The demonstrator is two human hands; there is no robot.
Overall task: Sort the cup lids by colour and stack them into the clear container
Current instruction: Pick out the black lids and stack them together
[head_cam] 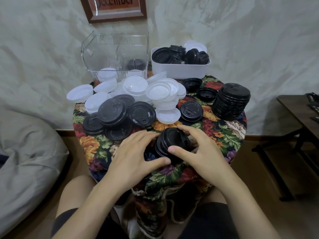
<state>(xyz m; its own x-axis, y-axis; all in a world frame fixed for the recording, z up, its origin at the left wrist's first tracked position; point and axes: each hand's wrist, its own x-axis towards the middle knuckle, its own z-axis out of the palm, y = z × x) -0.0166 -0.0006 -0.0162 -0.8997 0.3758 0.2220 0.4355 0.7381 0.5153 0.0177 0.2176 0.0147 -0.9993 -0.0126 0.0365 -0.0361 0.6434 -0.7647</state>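
Head view, and I'd judge we're early in this job. The container (103, 49) stands at the back of the cloth (224, 133) and is close to bare. A few white lids (107, 75) lie low on its left side, and some dark lids (134, 64) sit on its right, blurred through the plastic.

Most of the work is outside it. Just in front of the container sprawls the white pile (155, 94), tipped and overlapping, not squared up at all. In front of that, toward me and left, the loose black lids (114, 116) lie flat and half across each other. Right of the container, the tub (181, 71) is heaped with black lids, one white poking up behind. In front of the tub, a tall stack (231, 100) of black lids is built and leaning slightly, not yet in the container.

Nearest me, well in front of the container, is the black stack (170, 142), short and uneven, rims stepped out of line. My left hand (136, 152) curls round its left side, thumb tucked under the near edge. My right hand (198, 149) cups the other side, fingers over the far rim and thumb pressed on the front. Both are closed on it, so I read this as squaring up.

The lids look thin, glossy and slippery, so they could slide apart.
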